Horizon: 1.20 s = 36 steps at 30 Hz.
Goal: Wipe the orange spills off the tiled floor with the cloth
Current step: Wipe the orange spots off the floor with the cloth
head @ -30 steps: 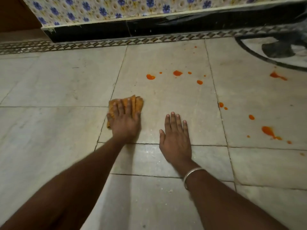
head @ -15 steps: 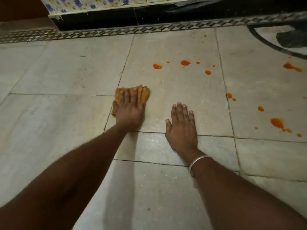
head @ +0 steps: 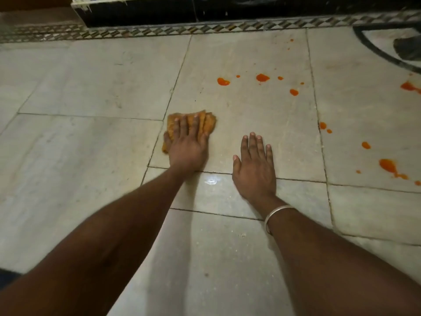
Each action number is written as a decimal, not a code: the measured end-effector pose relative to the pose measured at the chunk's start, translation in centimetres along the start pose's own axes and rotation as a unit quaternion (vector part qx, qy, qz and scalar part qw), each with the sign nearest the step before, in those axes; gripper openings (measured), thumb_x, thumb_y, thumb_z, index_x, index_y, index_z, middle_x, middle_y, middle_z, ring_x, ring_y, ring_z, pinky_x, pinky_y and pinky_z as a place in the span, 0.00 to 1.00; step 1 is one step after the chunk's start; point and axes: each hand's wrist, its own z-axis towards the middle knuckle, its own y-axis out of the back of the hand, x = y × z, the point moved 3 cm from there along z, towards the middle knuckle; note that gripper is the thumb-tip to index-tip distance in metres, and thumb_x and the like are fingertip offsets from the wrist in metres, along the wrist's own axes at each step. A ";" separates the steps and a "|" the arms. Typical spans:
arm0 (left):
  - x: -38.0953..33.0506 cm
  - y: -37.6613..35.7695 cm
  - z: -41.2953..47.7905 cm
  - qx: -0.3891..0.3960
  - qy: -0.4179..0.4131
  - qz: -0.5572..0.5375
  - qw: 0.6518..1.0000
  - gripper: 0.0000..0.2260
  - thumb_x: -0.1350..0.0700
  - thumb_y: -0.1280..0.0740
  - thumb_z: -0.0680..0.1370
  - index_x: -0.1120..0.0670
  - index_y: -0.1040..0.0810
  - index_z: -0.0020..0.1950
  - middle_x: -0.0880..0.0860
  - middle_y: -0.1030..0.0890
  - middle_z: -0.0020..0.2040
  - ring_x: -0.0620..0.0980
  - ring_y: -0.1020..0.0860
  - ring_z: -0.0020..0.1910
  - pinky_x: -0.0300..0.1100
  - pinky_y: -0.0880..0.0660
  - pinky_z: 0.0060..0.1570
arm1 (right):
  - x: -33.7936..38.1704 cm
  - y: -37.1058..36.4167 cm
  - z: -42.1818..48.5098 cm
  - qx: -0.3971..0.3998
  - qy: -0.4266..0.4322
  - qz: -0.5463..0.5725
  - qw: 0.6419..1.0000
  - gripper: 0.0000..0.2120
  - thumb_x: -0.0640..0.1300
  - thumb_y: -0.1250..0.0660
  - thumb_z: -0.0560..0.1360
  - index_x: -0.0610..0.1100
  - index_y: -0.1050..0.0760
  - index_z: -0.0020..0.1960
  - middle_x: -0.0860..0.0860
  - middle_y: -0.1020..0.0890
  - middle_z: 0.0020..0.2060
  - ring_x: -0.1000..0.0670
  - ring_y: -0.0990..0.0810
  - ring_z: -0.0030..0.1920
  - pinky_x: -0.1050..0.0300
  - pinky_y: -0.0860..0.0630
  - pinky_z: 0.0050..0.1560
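Right hand (head: pixel 254 169), thin silver bangle (head: pixel 276 212) at the wrist, lies flat with fingers straight on the pale marble-tiled floor (head: pixel 91 156), apparently bracing body weight. Left hand (head: pixel 188 147), fingers extended, presses the folded orange cloth (head: pixel 208 124) beside a tile joint. Orange liquid spills (head: pixel 223 81) lie beyond and rightward, unwiped, apart from the cloth.

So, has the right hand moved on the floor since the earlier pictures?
No. The right hand lies flat across the same grout line as before; only the camera view has shifted.
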 end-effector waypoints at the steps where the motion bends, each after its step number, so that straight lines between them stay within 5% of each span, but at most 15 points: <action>1: 0.7 0.1 -1.3 -0.015 0.036 -0.008 0.999 0.30 0.36 0.56 0.86 0.44 0.57 0.85 0.54 0.56 0.86 0.56 0.58 0.85 0.65 0.60 0.80 | 0.1 0.0 0.0 0.001 -0.001 0.000 1.000 0.35 0.56 0.62 0.81 0.40 0.48 0.82 0.42 0.46 0.82 0.44 0.50 0.83 0.42 0.52 0.81; 5: -1.4 -0.8 -7.1 -0.027 0.092 0.000 0.995 0.30 0.39 0.56 0.86 0.48 0.59 0.86 0.56 0.58 0.86 0.58 0.59 0.84 0.66 0.60 0.79 | 0.4 0.1 0.0 0.000 -0.002 -0.001 1.000 0.34 0.55 0.63 0.81 0.39 0.48 0.82 0.41 0.46 0.82 0.43 0.50 0.82 0.41 0.52 0.81; 12: -3.4 -0.5 -1.5 0.017 -0.073 0.015 0.997 0.29 0.37 0.54 0.86 0.43 0.56 0.85 0.53 0.55 0.86 0.55 0.57 0.85 0.63 0.61 0.80 | 0.1 -0.1 0.0 -0.002 0.008 -0.011 1.000 0.34 0.56 0.62 0.81 0.39 0.47 0.82 0.41 0.45 0.82 0.43 0.49 0.82 0.41 0.51 0.81; 20: 7.8 2.3 -4.6 -0.011 0.150 -0.021 0.988 0.30 0.39 0.55 0.86 0.48 0.57 0.86 0.58 0.57 0.86 0.60 0.58 0.84 0.65 0.61 0.80 | 0.2 0.2 -0.2 -0.001 0.002 -0.002 1.000 0.35 0.56 0.61 0.81 0.38 0.46 0.82 0.40 0.43 0.81 0.42 0.47 0.82 0.42 0.52 0.81; 24: 7.1 1.7 -9.4 -0.051 0.171 0.006 0.984 0.26 0.49 0.51 0.88 0.59 0.46 0.84 0.62 0.45 0.84 0.63 0.47 0.84 0.64 0.52 0.81 | 0.1 0.4 -0.4 0.017 0.004 0.004 1.000 0.35 0.56 0.63 0.81 0.38 0.47 0.82 0.40 0.44 0.81 0.41 0.48 0.82 0.42 0.54 0.81; 29: 2.1 1.6 -15.6 0.003 0.124 0.050 0.991 0.22 0.57 0.46 0.87 0.59 0.38 0.81 0.63 0.33 0.80 0.62 0.33 0.78 0.59 0.35 0.77 | 0.1 0.8 -1.9 0.046 0.008 0.030 0.998 0.31 0.53 0.58 0.84 0.41 0.51 0.83 0.42 0.50 0.82 0.43 0.53 0.83 0.44 0.57 0.81; 31: -2.0 2.3 -16.9 0.000 0.083 -0.023 0.996 0.16 0.56 0.44 0.86 0.56 0.28 0.74 0.59 0.21 0.70 0.57 0.21 0.66 0.54 0.24 0.66 | 0.1 1.2 -2.5 0.064 0.003 0.058 0.996 0.28 0.51 0.53 0.86 0.42 0.50 0.83 0.43 0.51 0.83 0.44 0.54 0.83 0.46 0.58 0.81; 33: -5.3 4.3 -16.5 0.020 0.087 -0.159 0.983 0.12 0.50 0.42 0.86 0.54 0.22 0.60 0.54 0.16 0.54 0.55 0.17 0.51 0.53 0.19 0.54 | -0.1 2.6 -2.8 0.063 -0.031 0.173 0.982 0.24 0.48 0.49 0.86 0.42 0.38 0.80 0.43 0.41 0.81 0.45 0.45 0.81 0.49 0.51 0.80; 34: -6.6 5.3 -15.6 0.054 0.108 -0.277 0.953 0.15 0.45 0.40 0.85 0.53 0.20 0.53 0.54 0.15 0.48 0.56 0.16 0.48 0.52 0.18 0.51 | -0.7 3.9 -2.8 0.050 -0.078 0.274 0.957 0.21 0.48 0.47 0.86 0.41 0.29 0.75 0.42 0.32 0.77 0.44 0.35 0.77 0.51 0.42 0.77; 36: -8.8 7.7 -13.7 0.124 0.155 -0.523 0.829 0.19 0.41 0.37 0.83 0.55 0.17 0.47 0.56 0.13 0.44 0.58 0.14 0.47 0.53 0.17 0.52 | -1.8 6.5 -2.1 0.036 -0.206 0.471 0.857 0.16 0.51 0.43 0.85 0.45 0.19 0.60 0.43 0.18 0.62 0.43 0.22 0.63 0.50 0.28 0.67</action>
